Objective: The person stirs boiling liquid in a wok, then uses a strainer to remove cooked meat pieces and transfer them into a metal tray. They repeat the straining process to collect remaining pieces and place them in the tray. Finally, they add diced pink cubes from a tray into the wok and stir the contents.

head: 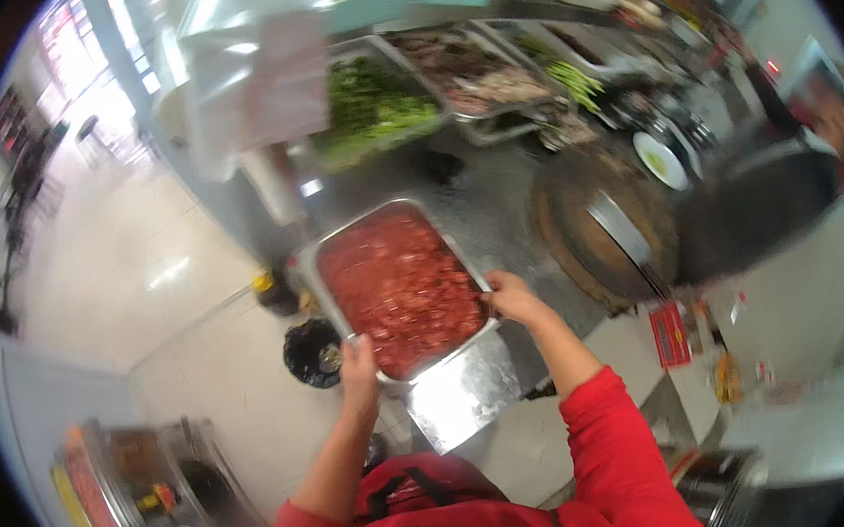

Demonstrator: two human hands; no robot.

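Note:
A rectangular steel pan [445,357] holds a chunky red mixture [403,288], whose exact kind cannot be told. My left hand [358,371] grips the pan's near left corner, thumb over the rim. On the right side, my right hand [513,297] clasps the rim with its fingers mostly hidden beneath. The pan is slightly tilted in view, at the front of a dark worktop [501,219]; whether it touches that surface cannot be told. A shiny metal sheet [464,395] shows just below its near edge.
A cleaver [620,229] lies on a round wooden chopping block [561,214] to the right. Behind are trays of leafy greens [378,105] and meat [493,84]. Plastic bags [247,75] hang at upper left. A black-lined bin [306,356] stands on the floor.

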